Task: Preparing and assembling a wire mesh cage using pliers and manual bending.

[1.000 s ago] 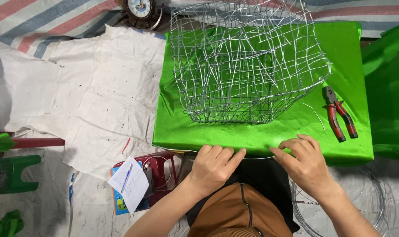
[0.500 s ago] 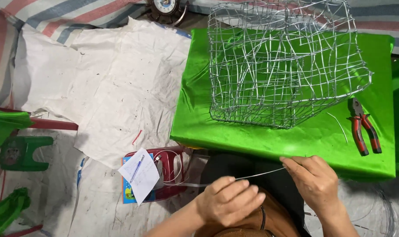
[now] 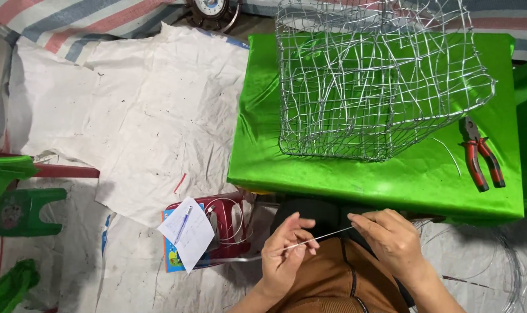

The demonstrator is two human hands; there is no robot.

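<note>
A silver wire-mesh basket (image 3: pixel 373 81) stands on the green cloth-covered worktop (image 3: pixel 333 174), with red-handled pliers (image 3: pixel 481 153) lying to its right on the same worktop. Below the worktop's near edge, a thin straight steel wire (image 3: pixel 318 237) runs between the left hand (image 3: pixel 286 255) and the right hand (image 3: pixel 391 240). Left of the hands, a white paper slip with a blue pen (image 3: pixel 188 232) lies on a red box (image 3: pixel 226 226) on the floor.

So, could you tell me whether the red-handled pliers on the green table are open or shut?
Open: the pliers lie flat on the green table, their handles spread apart.
</note>
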